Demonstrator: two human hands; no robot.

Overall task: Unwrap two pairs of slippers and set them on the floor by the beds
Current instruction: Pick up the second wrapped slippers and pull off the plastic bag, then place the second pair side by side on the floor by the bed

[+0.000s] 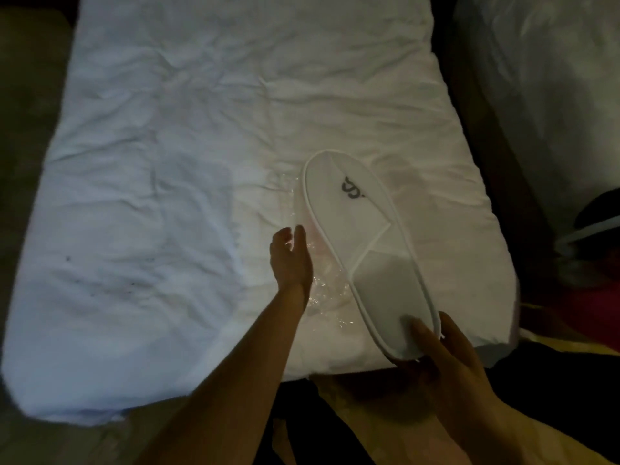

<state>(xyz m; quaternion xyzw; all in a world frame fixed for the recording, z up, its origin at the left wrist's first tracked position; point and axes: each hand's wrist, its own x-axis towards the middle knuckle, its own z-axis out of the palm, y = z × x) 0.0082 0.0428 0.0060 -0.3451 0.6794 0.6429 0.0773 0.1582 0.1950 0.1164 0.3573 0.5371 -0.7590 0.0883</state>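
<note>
One slipper freed, none yet on the floor.
Your right hand [446,357] pinches the slipper [362,243] heel; your left hand [290,260], open and empty, hovers by the plastic wrap [322,290].

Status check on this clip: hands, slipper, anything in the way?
Right hand grips white slipper at the heel, over the bed. Left hand open, touching clear plastic wrapper on the bedding. Slipper unwrapped, not yet on the floor. Nothing blocking.
</note>
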